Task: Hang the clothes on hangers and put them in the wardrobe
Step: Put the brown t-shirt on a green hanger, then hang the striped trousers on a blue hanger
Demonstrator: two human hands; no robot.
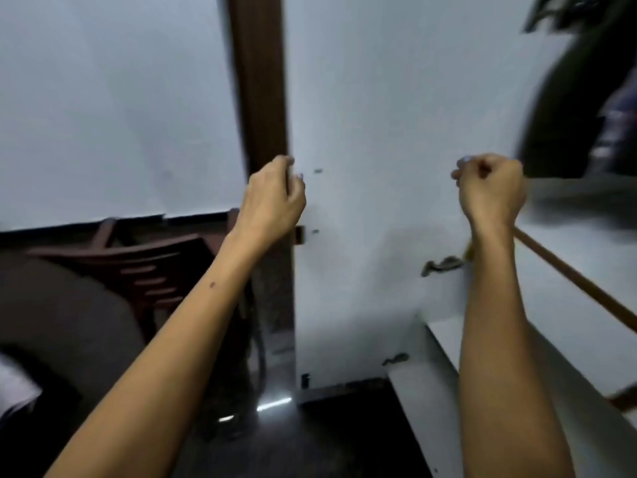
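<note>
Left hand (275,194) grips door (372,132) edge | right hand (489,188) fisted, holding nothing

Dark glossy floor (327,439) under white wardrobe (362,305) and brown chair (144,267).

Smooth, matt white laminate on the open wardrobe door (372,132), dotted with small grey metal screw heads and hinge plates (442,265). Dark brown wood-grain strip (262,81) along its edge, satin in finish. Plain matt painted white wall (110,98). Reddish-brown slatted plastic chair (151,267), faintly glossy. Polished dark floor (272,405), catching bright reflections. Light brown smooth wooden rail (579,281) inside.
</note>
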